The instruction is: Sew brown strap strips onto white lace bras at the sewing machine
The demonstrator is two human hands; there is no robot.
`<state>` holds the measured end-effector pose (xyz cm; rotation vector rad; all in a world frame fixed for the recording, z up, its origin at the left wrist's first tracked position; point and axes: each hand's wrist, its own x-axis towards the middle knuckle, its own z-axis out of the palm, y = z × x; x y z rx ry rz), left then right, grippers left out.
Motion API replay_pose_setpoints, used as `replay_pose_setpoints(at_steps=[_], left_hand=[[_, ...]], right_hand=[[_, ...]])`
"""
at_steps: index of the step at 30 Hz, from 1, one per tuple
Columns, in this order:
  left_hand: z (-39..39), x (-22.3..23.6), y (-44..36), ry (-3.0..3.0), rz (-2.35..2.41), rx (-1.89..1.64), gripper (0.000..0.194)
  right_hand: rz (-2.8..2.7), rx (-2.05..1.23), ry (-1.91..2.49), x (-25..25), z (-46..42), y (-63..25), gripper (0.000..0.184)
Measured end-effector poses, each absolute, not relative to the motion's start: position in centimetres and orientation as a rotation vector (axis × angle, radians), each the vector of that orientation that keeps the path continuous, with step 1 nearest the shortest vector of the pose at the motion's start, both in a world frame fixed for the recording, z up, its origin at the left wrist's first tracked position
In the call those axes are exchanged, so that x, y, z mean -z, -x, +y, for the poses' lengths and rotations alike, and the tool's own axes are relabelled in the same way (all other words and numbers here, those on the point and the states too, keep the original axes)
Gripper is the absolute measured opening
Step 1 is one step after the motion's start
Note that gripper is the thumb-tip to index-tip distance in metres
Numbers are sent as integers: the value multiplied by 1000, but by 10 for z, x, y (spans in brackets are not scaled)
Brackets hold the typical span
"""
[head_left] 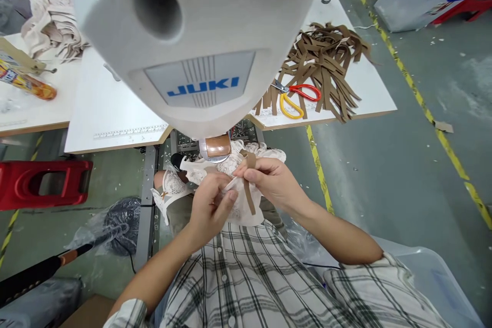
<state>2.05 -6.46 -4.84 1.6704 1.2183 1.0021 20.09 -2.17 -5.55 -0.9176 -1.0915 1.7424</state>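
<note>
Below the head of a white sewing machine (200, 82), my two hands work close together on a pale lace bra (175, 184). With fingers closed, my left hand (211, 205) grips the bra's thin fabric. My right hand (271, 177) pinches a brown fabric strip (249, 197), whose lower end hangs over the pale cloth. Part of the bra lies under the machine's foot area and spreads over my lap. Its portion between my fingers is partly hidden.
On the right tabletop lie a heap of brown strips (326, 61) and scissors (294, 98) with red and yellow handles. To the left are stacked pale pieces (56, 25), an orange bottle (28, 82) and a red stool (19, 184). A plastic bin (423, 0) stands at upper right.
</note>
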Motion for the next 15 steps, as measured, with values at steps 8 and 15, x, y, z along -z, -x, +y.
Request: replay_pose_setpoints(at_steps=[8, 15], left_hand=[[-38, 37, -8, -2113, 1355, -899, 32], [-21, 12, 0, -1740, 1537, -737, 33]], right_hand=[[-1145, -1608, 982, 54, 52, -204, 19], [-1400, -1305, 1032, 45, 97, -185, 11]])
